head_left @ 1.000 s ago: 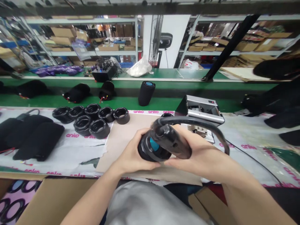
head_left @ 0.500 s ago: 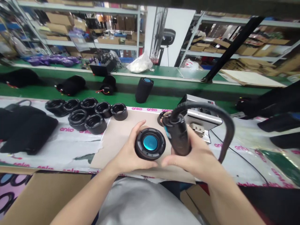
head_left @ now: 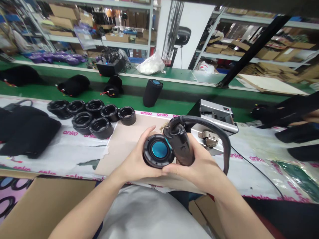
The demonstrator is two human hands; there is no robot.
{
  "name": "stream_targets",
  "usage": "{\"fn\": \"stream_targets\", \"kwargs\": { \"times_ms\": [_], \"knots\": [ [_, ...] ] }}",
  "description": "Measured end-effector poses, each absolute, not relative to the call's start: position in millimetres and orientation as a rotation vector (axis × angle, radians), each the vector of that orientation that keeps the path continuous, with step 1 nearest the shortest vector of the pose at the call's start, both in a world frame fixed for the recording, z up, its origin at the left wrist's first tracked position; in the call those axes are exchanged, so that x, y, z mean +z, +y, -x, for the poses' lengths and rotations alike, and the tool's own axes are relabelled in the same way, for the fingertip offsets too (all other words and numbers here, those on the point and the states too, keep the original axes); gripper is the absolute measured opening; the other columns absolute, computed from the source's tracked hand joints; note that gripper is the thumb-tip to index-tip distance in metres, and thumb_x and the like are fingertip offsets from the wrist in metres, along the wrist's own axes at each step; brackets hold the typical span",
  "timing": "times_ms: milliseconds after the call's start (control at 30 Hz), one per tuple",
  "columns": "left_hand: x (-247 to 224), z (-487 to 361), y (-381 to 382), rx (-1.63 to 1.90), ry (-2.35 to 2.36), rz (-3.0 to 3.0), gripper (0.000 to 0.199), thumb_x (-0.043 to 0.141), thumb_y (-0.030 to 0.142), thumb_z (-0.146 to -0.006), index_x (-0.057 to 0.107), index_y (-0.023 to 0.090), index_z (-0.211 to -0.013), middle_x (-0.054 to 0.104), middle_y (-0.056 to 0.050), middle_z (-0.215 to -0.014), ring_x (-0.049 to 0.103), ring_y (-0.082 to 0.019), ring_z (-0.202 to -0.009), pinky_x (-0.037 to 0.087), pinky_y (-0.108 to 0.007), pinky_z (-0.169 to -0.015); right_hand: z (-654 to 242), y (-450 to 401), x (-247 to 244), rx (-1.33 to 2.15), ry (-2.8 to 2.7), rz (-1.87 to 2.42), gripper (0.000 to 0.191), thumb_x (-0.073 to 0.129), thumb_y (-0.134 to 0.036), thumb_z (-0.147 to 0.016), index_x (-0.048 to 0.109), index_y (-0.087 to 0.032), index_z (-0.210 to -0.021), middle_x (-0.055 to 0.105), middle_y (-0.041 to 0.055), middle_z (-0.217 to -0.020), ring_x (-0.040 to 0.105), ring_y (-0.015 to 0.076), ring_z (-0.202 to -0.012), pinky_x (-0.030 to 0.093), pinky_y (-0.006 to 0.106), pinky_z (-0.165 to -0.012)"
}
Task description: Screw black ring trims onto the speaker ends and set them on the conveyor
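My left hand (head_left: 136, 162) is wrapped around a round black speaker (head_left: 149, 159) whose face has a shiny blue centre. Its face points up towards me, above a sheet of brown cardboard (head_left: 122, 146). In my right hand (head_left: 201, 162) is a black electric screwdriver (head_left: 183, 149) with a thick black cable curving off its top. The screwdriver stands nearly upright at the speaker's right edge and covers part of it. Its tip is hidden, so I cannot tell whether it touches the speaker. My right thumb reaches the speaker's lower rim.
Several black rings (head_left: 101, 127) stand left of the cardboard, beside black fabric pieces (head_left: 30, 132). A silver screw feeder (head_left: 216, 114) is at right. A finished-looking cylindrical speaker (head_left: 152, 94) stands behind. Black speaker bodies with wires (head_left: 74, 84) lie further left. Another person's hand (head_left: 312, 116) shows at the right edge.
My right hand has brought the screwdriver left, from beside the speaker to over its right edge. The speaker has stayed in my left hand. The view has shifted slightly.
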State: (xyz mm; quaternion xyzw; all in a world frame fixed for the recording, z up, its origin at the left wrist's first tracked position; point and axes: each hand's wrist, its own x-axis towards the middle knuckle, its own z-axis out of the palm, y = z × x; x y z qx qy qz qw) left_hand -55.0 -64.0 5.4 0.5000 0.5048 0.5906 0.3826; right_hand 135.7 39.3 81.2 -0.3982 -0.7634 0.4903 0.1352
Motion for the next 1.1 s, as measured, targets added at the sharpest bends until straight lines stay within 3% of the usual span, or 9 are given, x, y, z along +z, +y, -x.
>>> {"fn": "stream_targets", "kwargs": {
  "times_ms": [200,267,367,467,533,633,767,967,1100],
  "knots": [
    [-3,55,-65,1.587,1.237,-1.346,0.130,0.106,0.037,-0.065,0.028,0.037,-0.169,0.059,-0.013,-0.158,0.061,-0.038,-0.147,0.050,-0.054,-0.125,-135,44,93,1.358,-2.342,1.252,0.071,0.094,-0.045,-0.069,0.064,-0.034,-0.133,0.073,0.0013,-0.125,0.069,0.0347,-0.118,0.056,0.053,-0.105],
    [-8,57,-65,1.595,1.251,-1.345,0.128,0.107,0.038,-0.063,0.032,0.038,-0.167,0.056,-0.013,-0.161,0.058,-0.039,-0.151,0.048,-0.056,-0.127,-135,44,93,1.288,-2.408,1.226,0.062,0.093,-0.044,-0.071,0.065,-0.032,-0.125,0.074,0.0002,-0.115,0.070,0.0309,-0.107,0.058,0.047,-0.095],
    [-13,59,-66,1.643,1.193,-1.341,0.126,0.110,0.047,-0.054,0.044,0.036,-0.161,0.055,-0.014,-0.163,0.055,-0.044,-0.152,0.046,-0.060,-0.128,-135,41,90,1.294,-2.440,1.125,0.060,0.091,-0.038,-0.075,0.067,-0.036,-0.129,0.075,-0.0031,-0.111,0.072,0.0254,-0.098,0.058,0.037,-0.082],
    [-15,59,-65,1.668,1.129,-1.306,0.115,0.108,0.058,-0.052,0.056,0.031,-0.151,0.064,-0.013,-0.154,0.062,-0.045,-0.144,0.051,-0.059,-0.123,-133,36,85,1.341,-2.391,1.099,0.065,0.090,-0.034,-0.076,0.067,-0.040,-0.136,0.077,-0.0041,-0.117,0.074,0.0241,-0.102,0.058,0.036,-0.085],
    [-15,57,-65,1.651,1.143,-1.267,0.109,0.106,0.061,-0.053,0.059,0.028,-0.145,0.067,-0.013,-0.149,0.065,-0.044,-0.140,0.054,-0.057,-0.121,-132,33,84,1.333,-2.360,1.134,0.066,0.092,-0.035,-0.074,0.069,-0.039,-0.135,0.077,-0.0031,-0.110,0.074,0.0242,-0.098,0.059,0.036,-0.082],
    [-14,57,-66,1.603,1.168,-1.222,0.116,0.109,0.059,-0.047,0.058,0.026,-0.146,0.067,-0.015,-0.150,0.064,-0.045,-0.141,0.052,-0.058,-0.122,-132,28,86,1.389,-2.318,1.117,0.066,0.092,-0.035,-0.074,0.070,-0.036,-0.136,0.077,-0.0007,-0.113,0.074,0.0247,-0.097,0.060,0.034,-0.079],
    [-13,62,-69,1.542,1.214,-1.258,0.131,0.113,0.049,-0.039,0.053,0.026,-0.153,0.061,-0.019,-0.156,0.061,-0.047,-0.145,0.049,-0.062,-0.125,-133,29,91,1.450,-2.332,1.026,0.065,0.087,-0.031,-0.078,0.067,-0.034,-0.140,0.075,0.0016,-0.130,0.075,0.0268,-0.110,0.062,0.037,-0.090],
    [-20,61,-71,1.529,1.369,-1.400,0.128,0.110,0.042,-0.053,0.041,0.032,-0.160,0.045,-0.017,-0.168,0.051,-0.045,-0.153,0.044,-0.064,-0.128,-134,31,93,1.324,-2.443,0.946,0.062,0.081,-0.022,-0.080,0.065,-0.036,-0.138,0.074,-0.0008,-0.129,0.074,0.0255,-0.112,0.061,0.036,-0.092],
    [-27,52,-73,1.574,1.436,-1.341,0.123,0.107,0.043,-0.058,0.036,0.030,-0.158,0.051,-0.018,-0.161,0.054,-0.043,-0.150,0.039,-0.068,-0.129,-138,19,87,1.251,-2.438,0.949,0.047,0.071,-0.028,-0.091,0.062,-0.032,-0.136,0.073,0.0019,-0.134,0.075,0.0281,-0.114,0.061,0.041,-0.093]
  ]
}}
